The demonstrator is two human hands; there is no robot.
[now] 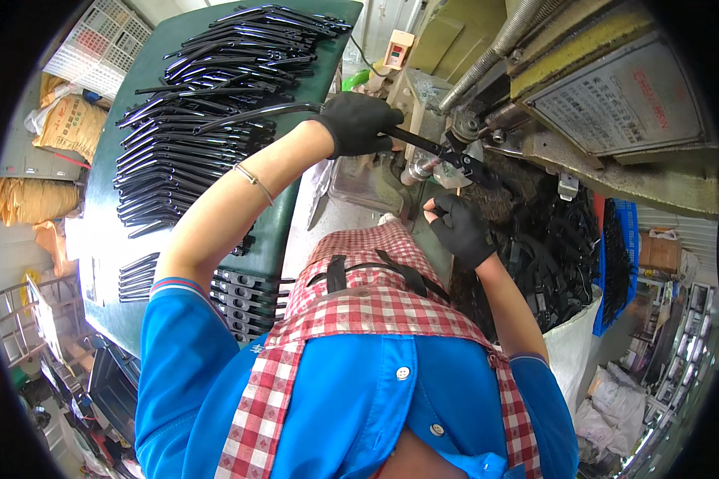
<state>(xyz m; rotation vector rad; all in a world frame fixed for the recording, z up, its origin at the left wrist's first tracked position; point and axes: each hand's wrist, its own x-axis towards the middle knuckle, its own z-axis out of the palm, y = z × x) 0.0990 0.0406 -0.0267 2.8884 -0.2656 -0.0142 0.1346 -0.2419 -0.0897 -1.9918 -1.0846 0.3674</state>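
Left hand [361, 125] stretched out, fist round a black tube [415, 140]
Tube crosses the green table's [272, 227] right edge, tip at the machine head [463, 126]; right hand [460, 229] half-curled, can't tell if holding anything, black parts [555, 259] heaped beside it.

One view: head-worn fisheye, left of pair. Looks steeply down, shirt [319, 399] nearest lens, apron [367, 319] beyond, left hand [358, 125] and right hand [462, 229] farther out. Wide coverage: tabletop [278, 219] left, machine [615, 100] upper right; edges bow toward dark round rim
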